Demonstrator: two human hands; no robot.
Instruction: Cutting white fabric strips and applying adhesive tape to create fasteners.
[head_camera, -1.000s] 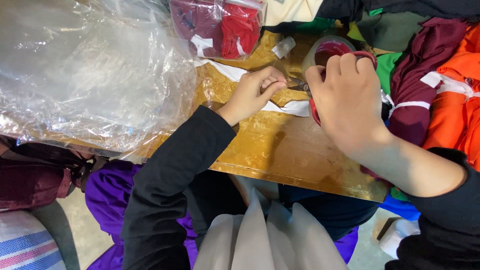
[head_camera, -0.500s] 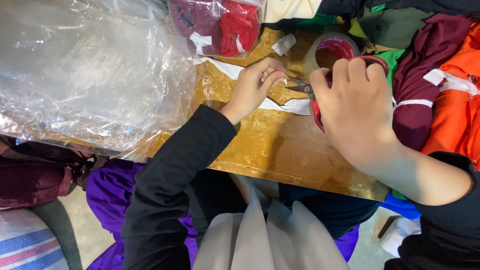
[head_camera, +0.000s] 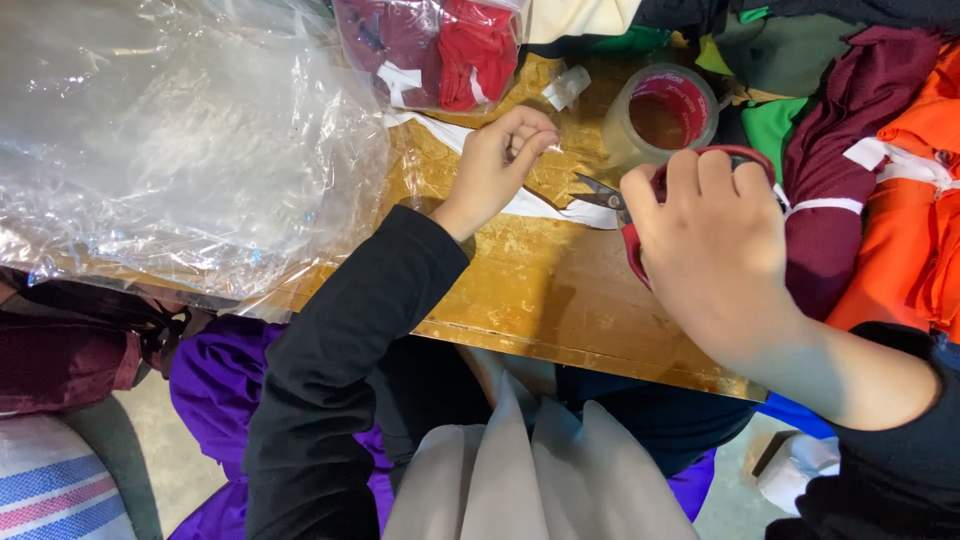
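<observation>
On worn wooden table (head_camera: 560, 300) – right hand (head_camera: 715, 235) clamped on scissors (head_camera: 600, 190), left hand (head_camera: 500, 160) pinched together (crumpled plastic sheet (head_camera: 180, 140) beside)

Left hand (head_camera: 503, 160) pinched, right hand (head_camera: 712, 235) curled

We count two bare hands over the wooden table (head_camera: 540, 290): one left hand (head_camera: 500, 160) and one right hand (head_camera: 705, 240). We log one pair of red-handled scissors (head_camera: 640, 200), one roll of clear tape (head_camera: 660, 112), one white paper strip (head_camera: 540, 205), one small clear tape scrap (head_camera: 566, 87) and one sealed bag of red garments (head_camera: 430, 50). We record one heap of clear plastic sheeting (head_camera: 170, 140); the folded garments at right overlap too much to count.
</observation>
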